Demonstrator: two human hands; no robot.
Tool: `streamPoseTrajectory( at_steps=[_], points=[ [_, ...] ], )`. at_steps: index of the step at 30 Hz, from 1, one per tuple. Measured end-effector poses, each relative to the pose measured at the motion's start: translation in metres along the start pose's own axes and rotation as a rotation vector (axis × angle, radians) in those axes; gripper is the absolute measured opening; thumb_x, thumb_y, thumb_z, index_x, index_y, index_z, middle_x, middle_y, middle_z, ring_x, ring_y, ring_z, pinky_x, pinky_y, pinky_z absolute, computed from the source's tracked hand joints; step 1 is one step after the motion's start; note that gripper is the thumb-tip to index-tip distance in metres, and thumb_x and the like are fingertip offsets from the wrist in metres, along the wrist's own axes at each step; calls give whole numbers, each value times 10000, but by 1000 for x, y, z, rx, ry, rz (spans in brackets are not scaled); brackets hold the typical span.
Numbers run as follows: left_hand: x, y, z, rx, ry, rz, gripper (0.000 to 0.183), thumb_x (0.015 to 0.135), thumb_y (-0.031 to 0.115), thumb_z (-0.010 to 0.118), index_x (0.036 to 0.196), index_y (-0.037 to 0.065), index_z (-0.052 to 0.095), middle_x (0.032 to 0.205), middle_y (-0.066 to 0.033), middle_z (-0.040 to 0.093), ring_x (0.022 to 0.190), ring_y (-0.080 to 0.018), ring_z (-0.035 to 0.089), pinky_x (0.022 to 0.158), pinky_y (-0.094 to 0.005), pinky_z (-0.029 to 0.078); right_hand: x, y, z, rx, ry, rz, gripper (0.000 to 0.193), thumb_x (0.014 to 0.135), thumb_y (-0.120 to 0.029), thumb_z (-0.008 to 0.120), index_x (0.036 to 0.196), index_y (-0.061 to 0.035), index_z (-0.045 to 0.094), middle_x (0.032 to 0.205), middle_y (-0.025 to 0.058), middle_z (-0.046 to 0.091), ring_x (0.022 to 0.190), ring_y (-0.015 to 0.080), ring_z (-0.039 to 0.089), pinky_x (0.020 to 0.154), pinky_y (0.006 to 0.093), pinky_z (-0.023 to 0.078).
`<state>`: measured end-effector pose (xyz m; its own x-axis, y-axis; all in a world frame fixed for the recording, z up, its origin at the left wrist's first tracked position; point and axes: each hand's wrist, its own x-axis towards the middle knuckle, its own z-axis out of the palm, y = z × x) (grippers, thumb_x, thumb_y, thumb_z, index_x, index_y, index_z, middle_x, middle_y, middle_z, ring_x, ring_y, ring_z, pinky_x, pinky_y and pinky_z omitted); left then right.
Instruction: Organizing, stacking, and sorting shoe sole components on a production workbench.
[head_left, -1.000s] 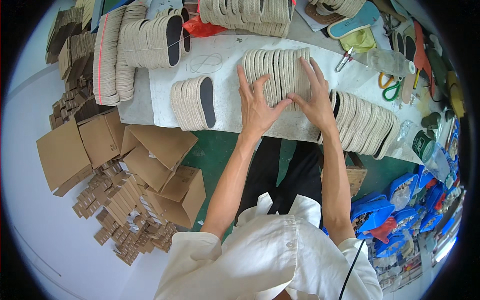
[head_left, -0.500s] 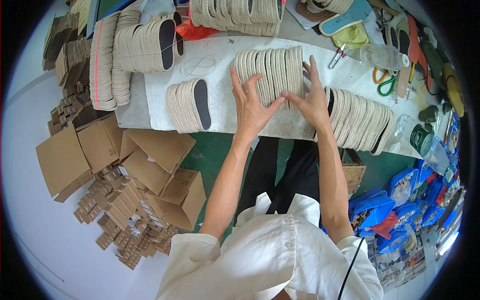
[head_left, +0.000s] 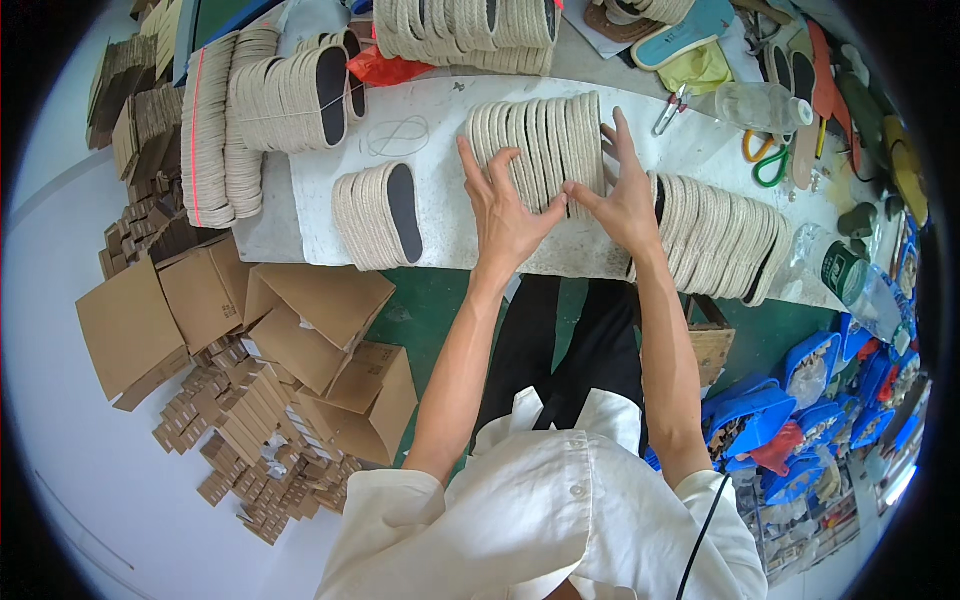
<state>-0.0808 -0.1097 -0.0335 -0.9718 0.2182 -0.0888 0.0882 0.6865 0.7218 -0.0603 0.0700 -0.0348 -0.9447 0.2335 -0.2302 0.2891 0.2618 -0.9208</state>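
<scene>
A stack of espadrille rope soles (head_left: 535, 145) stands on edge in a row on the white-topped table. My left hand (head_left: 505, 215) is at its near left side, fingers spread, the index fingertip beside the left end. My right hand (head_left: 625, 205) is at the right end with fingers stretched upward and apart. Both thumbs point inward and nearly meet at the stack's near edge. Whether the fingertips press on the soles I cannot tell. A smaller stack of soles (head_left: 365, 215) with a dark end face lies to the left, and a longer stack (head_left: 720, 240) to the right.
More sole bundles (head_left: 290, 100) stand at the far left, and others (head_left: 465, 35) at the back. A loop of string (head_left: 395, 137), snips (head_left: 670, 110), green-handled scissors (head_left: 770, 168) and a plastic bottle (head_left: 760, 108) lie about. Cardboard boxes (head_left: 355, 400) are below left; blue bins (head_left: 750, 415) below right.
The hands keep nearly the same pose around the middle stack. The whole view has shifted very slightly; no sole stack has visibly moved on the table.
</scene>
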Motion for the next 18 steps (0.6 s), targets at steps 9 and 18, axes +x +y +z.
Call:
streamPoseTrajectory(
  at_steps=[9,18],
  points=[
    [0,3,9,7,28,-11,946,698,259,923,1418,54,343,1606,-409,-10,1523,-552,57,1189,-615,223,-20,20,16,36,191,118,1063,720,-226,907,1561,33,311,1444,302,527,1296,386,578,1081,452,483],
    [-1,-38,-9,-261,5,-82,1055,813,161,876,1601,68,180,1531,-269,368,1423,-340,416,1181,-444,345,-23,23,17,119,208,120,840,795,-262,873,1467,41,471,1346,268,626,1229,331,634,1053,407,498]
  ],
)
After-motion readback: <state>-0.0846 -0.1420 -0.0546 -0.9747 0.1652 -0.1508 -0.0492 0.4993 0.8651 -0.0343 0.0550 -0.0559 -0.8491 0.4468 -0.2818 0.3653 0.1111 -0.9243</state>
